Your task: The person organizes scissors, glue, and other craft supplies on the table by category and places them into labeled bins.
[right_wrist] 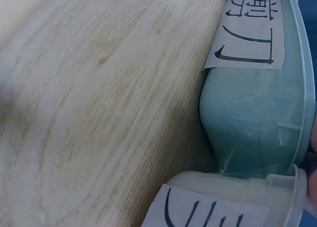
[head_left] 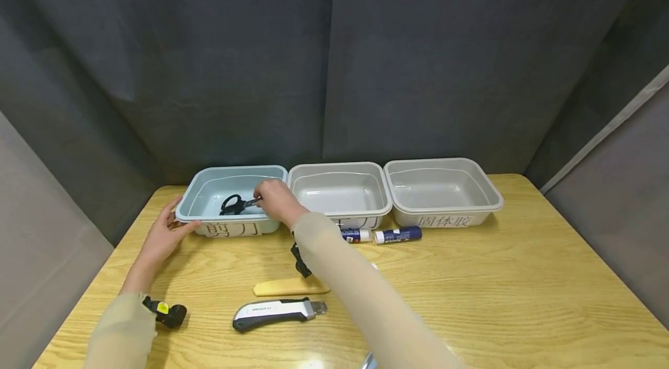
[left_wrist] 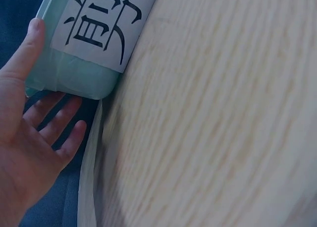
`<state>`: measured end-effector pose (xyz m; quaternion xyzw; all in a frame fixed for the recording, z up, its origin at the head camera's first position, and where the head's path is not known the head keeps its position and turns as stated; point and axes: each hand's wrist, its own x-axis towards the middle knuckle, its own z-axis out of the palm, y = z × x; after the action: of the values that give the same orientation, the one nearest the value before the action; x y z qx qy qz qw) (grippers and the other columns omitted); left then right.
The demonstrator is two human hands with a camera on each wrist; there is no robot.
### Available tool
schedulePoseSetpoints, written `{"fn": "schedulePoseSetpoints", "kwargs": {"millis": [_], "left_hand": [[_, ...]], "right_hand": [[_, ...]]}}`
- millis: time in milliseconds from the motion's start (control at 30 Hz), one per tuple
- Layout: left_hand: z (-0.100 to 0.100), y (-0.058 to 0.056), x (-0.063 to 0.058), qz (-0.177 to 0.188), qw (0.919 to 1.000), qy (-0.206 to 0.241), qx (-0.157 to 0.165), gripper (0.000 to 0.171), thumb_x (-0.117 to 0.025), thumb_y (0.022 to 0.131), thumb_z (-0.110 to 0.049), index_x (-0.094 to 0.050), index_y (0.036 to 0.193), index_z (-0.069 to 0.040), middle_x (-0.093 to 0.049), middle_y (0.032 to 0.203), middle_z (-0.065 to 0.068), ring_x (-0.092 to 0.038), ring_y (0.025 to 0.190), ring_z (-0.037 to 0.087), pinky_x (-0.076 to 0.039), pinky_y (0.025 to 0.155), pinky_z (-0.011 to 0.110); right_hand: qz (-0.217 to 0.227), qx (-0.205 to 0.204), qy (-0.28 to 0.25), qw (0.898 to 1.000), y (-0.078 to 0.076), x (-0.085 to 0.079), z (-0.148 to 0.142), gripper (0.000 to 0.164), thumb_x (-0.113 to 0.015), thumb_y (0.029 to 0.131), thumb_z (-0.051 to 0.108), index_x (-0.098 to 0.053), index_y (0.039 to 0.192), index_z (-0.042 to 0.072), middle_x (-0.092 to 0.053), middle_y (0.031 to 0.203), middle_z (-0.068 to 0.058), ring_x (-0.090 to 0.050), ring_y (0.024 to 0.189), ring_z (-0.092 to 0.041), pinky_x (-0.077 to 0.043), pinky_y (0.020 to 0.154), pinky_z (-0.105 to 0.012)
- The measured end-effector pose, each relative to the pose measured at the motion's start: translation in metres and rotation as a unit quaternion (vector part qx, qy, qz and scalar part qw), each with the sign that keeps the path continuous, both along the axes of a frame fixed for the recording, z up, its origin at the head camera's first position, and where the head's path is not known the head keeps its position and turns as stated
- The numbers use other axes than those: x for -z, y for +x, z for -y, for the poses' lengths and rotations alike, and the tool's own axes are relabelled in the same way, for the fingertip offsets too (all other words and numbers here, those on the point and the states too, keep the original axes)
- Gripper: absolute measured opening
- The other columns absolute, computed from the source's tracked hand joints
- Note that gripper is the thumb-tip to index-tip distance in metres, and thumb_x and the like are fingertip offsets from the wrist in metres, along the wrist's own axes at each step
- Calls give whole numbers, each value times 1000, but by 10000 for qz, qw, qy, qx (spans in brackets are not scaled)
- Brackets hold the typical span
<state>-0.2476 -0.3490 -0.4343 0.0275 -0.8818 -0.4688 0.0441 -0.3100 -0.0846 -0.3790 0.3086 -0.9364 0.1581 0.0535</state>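
Note:
A light blue bin (head_left: 270,226) with a paper label on its front stands at the back left. My left hand (head_left: 163,236) rests at its left corner; the thumb lies along the front rim, and the other visible fingers (left_wrist: 62,120) extend loosely beside the corner. Inside the bin my right hand (head_left: 277,199) pinches the blade end of a pair of scissors (head_left: 233,205), whose black handles point left. The right wrist view shows mostly the bin's outer side, with only a sliver of fingers at the right edge.
Two grey bins (head_left: 337,165) (head_left: 444,162) stand in line to the right. Glue sticks (head_left: 357,235) (head_left: 399,235) lie before them. Nearer are a white-and-black utility knife (head_left: 279,313), a yellow flat-handled item (head_left: 286,287) partly under the right arm, and a shiny metal piece (head_left: 369,362).

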Motion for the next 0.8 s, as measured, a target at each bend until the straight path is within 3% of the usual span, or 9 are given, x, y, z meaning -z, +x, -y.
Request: {"fn": "schedulePoseSetpoints", "kwargs": {"millis": [300, 800], "left_hand": [[1, 1, -2, 5, 10000, -24, -12, 91, -63, 82, -44, -7, 147, -13, -28, 143, 24, -33, 124, 34, -32, 93, 45], [-5, 0, -3, 53, 10000, 15, 48, 92, -62, 82, -44, -5, 148, -15, -28, 143, 25, -34, 121, 34, -32, 93, 44]], "right_hand": [[183, 136, 482, 9986, -1, -4, 4, 17, -62, 87, 20, -70, 101, 14, -67, 100, 2, -60, 94, -13, -46, 83, -25], [351, 196, 744, 9964, -7, -4, 3, 20, -60, 88, 23, -68, 106, 21, -66, 105, 7, -58, 97, -10, -45, 83, -25]]}}
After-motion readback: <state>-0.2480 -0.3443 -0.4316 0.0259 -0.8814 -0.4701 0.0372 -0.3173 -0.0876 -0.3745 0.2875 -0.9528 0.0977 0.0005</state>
